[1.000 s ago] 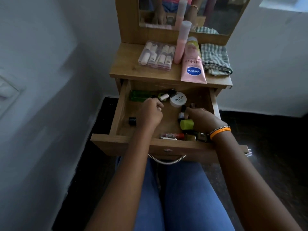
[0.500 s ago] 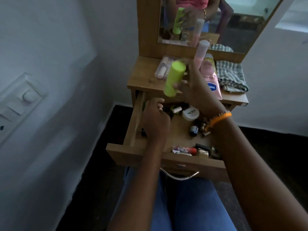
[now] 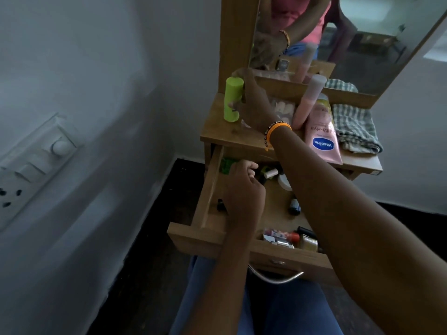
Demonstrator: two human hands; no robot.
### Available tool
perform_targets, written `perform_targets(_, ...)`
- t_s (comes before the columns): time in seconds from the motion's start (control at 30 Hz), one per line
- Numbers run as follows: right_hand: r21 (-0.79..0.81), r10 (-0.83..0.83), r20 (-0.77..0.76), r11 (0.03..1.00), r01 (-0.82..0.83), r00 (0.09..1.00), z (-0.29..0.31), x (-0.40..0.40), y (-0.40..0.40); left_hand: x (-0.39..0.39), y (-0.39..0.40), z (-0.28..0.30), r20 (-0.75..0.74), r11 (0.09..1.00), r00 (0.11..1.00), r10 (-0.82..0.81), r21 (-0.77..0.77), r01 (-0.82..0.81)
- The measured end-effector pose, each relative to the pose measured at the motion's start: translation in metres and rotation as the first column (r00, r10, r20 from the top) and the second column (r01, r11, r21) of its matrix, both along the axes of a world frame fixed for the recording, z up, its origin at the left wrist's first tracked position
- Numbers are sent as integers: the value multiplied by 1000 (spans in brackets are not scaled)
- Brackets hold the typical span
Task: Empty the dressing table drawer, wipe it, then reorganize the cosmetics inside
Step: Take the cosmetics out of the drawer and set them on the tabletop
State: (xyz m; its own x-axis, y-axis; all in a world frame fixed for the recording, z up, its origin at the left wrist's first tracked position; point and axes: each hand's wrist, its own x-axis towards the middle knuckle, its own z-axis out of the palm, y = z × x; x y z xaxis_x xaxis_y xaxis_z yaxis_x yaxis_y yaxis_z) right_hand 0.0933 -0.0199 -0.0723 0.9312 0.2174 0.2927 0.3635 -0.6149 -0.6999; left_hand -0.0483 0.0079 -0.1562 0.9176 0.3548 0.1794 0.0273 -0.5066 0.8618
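The wooden drawer (image 3: pixel 208 189) of the dressing table is pulled open above my lap. My right hand (image 3: pixel 251 102) grips a lime green bottle (image 3: pixel 231 99) standing upright at the back left of the tabletop (image 3: pixel 217 131). Inside the drawer, my left hand (image 3: pixel 242 189) has its fingers curled at a green bottle (image 3: pixel 226 165) in the far left corner. Small bottles (image 3: pixel 294 206), a white jar (image 3: pixel 284 181) and a cluster of nail polishes and tubes (image 3: pixel 290 238) lie loose in the drawer.
On the tabletop are a clear case of small items (image 3: pixel 283 108), a tall pink bottle (image 3: pixel 308 100), a pink Vaseline tube (image 3: pixel 323 139) and a folded checked cloth (image 3: pixel 355 126). A mirror (image 3: pixel 350 39) rises behind. A wall with a switch panel (image 3: pixel 36 160) stands at left.
My right hand lifted the lime green bottle out of the drawer and set it upright at the tabletop's back left. My left hand reached to the drawer's far left corner.
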Motion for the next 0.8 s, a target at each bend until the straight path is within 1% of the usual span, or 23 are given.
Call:
perform_targets(0.1,-32,-17,-17,999,16,1000,-3,-4,-3,-1,-1,-1,12,1000,1000,9,-1,-9)
perform_targets(0.13,-33,-21,-5,999,21,1000,-3,-6,-6,-1,-1,-2,11,1000,1000,6,-9,-6)
perform_targets(0.2,16,-26,66,1000,25,997,-1,-20,-14,-1,0,-3,-12,999,1000,-15,-31,14)
perform_targets(0.27,73,-38,169,997,26,985,0,-45,-28,-1,1,-3,-77,998,995,-56,-11,55)
perform_targets(0.3,67,-41,184,997,30,982,-1,-60,-38,-1,1,-3,-122,996,989,-87,5,88)
perform_targets(0.33,41,-35,160,999,29,986,-5,-75,-49,-1,1,-4,-169,992,978,-120,14,124)
perform_targets(0.4,-42,-2,13,999,3,1000,-18,-100,-72,-1,1,-4,-255,984,953,-165,29,178)
perform_targets(0.47,-231,-15,-142,973,-18,990,-38,-111,-93,-2,0,-5,-322,967,928,-185,110,231)
perform_targets(0.5,-328,-67,-197,945,-2,978,-51,-111,-102,-3,-1,-6,-364,948,911,-193,171,269)
perform_targets(0.57,-458,-205,-284,887,55,937,-76,-102,-114,-5,0,-7,-455,906,868,-197,255,339)
perform_targets(0.63,-541,-316,-323,835,100,892,-95,-90,-120,-6,0,-7,-538,891,821,-192,255,375)
perform_targets(0.7,-602,-386,-351,791,110,853,-108,-81,-120,-6,0,-5,-597,895,779,-191,220,388)
perform_targets(0.8,-667,-441,-308,732,139,843,-115,-79,-117,-5,0,-4,-620,895,760,-193,205,395)
